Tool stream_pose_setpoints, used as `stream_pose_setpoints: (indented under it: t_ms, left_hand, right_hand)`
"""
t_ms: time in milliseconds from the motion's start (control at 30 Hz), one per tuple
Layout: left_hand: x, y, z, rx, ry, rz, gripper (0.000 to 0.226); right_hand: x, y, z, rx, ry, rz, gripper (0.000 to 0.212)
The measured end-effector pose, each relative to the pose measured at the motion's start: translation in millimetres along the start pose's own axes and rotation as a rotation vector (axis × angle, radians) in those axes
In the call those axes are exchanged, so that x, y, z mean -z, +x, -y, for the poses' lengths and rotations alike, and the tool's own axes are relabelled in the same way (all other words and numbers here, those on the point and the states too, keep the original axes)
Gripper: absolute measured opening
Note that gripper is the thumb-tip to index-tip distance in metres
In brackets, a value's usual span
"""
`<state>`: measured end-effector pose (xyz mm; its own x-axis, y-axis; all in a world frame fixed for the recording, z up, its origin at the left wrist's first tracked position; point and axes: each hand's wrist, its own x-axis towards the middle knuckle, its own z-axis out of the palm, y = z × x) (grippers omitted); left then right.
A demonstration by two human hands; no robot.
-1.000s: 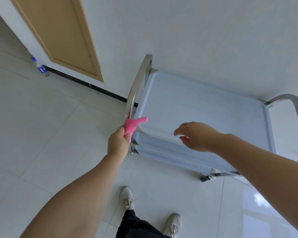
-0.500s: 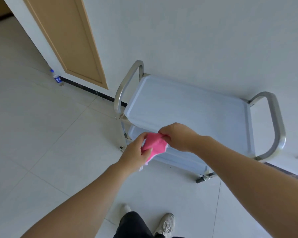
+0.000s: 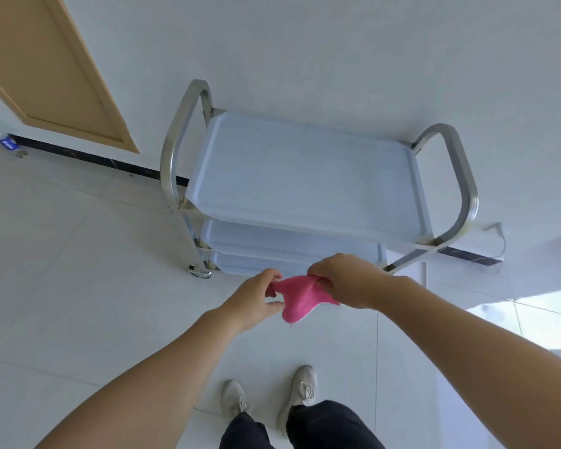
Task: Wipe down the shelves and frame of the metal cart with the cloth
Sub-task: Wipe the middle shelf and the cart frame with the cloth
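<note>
Where fingers (image 3: 274, 276) pinch, cloth (image 3: 300, 298) between.

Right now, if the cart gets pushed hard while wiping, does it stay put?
Probably rolls: a caster shows under the cart, and the tile floor looks smooth. Likely light, since its shelves look bare. Neither hand steadies it; left hand and right hand hold the cloth.

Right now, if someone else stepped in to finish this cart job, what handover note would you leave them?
Left hand and right hand: both pinch the pink cloth, spread between them in front of the cart, not touching it.
Cart: against the wall, top shelf bare, lower shelves partly hidden.
Done: cloth in hand; no wiping visible.
Left: wipe every shelf, both side handles and the legs.
</note>
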<state>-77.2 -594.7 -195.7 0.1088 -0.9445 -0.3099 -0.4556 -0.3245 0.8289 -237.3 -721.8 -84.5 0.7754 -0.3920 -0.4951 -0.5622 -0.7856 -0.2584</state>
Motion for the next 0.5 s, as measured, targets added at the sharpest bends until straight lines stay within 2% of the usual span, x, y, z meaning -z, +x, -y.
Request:
stream_pose_setpoints:
  t_ms: [100,300,367,500]
  left_hand:
    - [-6,11,4,0.006,0.115,-0.105,0.018]
    - [-31,53,31,-0.014,0.393,-0.230,0.012]
    - [-46,74,46,-0.008,0.371,-0.267,0.011]
    - [-86,119,83,0.054,0.141,-0.253,0.017]
  right_hand:
    - [-18,0,-17,-0.054,0.048,-0.016,0.018]
    - [-68,34,-76,-0.140,0.114,-0.075,0.017]
    - [-91,50,-102,-0.181,0.149,-0.097,0.014]
    - [-141,79,-155,-0.238,0.159,-0.156,0.015]
